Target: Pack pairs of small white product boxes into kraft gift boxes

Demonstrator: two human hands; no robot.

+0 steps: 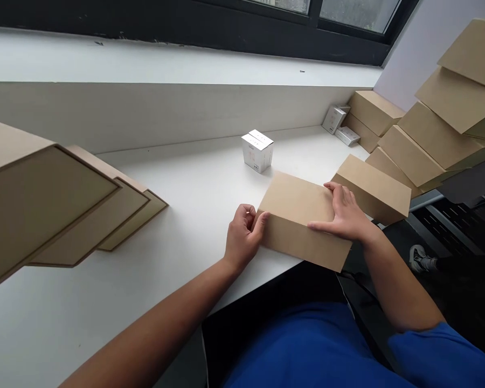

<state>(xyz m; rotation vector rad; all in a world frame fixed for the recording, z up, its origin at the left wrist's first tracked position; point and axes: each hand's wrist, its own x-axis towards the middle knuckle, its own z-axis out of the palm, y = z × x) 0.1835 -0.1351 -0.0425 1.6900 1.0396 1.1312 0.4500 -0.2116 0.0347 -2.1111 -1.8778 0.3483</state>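
A closed brown cardboard box (293, 196) lies at the table's front edge between my hands, its near right corner jutting past the edge. At its left end, my left hand (244, 234) has curled fingers and the thumb pressed to the corner. My right hand (343, 215) grips the right end, thumb along the front top edge and fingers over the top. Just behind the box stands a small white carton (257, 151) with fine print. Another brown box (374, 188) sits right beside my right hand.
Brown boxes are stacked at the left (44, 215) and leaning in a tall pile at the right (440, 132). Small white cartons (334, 118) stand near the back corner. A low wall and window frame (226, 27) border the white table (178, 285). Someone's shoe (420, 258) shows below right.
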